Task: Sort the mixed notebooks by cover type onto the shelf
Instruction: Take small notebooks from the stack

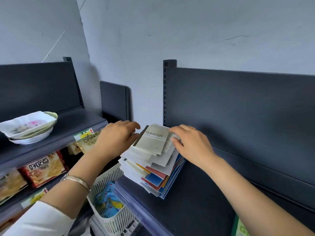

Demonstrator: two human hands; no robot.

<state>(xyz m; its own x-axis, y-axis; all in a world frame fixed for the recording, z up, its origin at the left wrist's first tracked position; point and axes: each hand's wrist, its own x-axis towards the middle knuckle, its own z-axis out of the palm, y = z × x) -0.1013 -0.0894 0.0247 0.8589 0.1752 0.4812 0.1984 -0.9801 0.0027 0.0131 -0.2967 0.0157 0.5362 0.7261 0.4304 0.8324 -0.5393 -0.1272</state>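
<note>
Apparently the sorting is only at its beginning, since all the notebooks are gathered in one mixed pile (153, 169) at the left end of the dark shelf (213, 193), with loose covers of grey, white, red and blue fanned out unevenly. On top a grey notebook (153, 141) with a white spiral edge is seen, tilted slightly against the pile. The right hand (190, 143) is laid over that spiral side, and its fingers (176, 133) are bent down and closed on the binding. The left hand (117, 136) is kept at the opposite edge; its fingers (132, 127) are curled there, but because of blur it cannot be told whether the cover is really pinched or only touched. The step in hand is judged to be the taking of the top notebook. For the next move, it should be lifted free without dragging the covers below, and a place further right on the shelf should be chosen for its cover type. A white basket (109, 181) stands just beside the pile, lower down.
</note>
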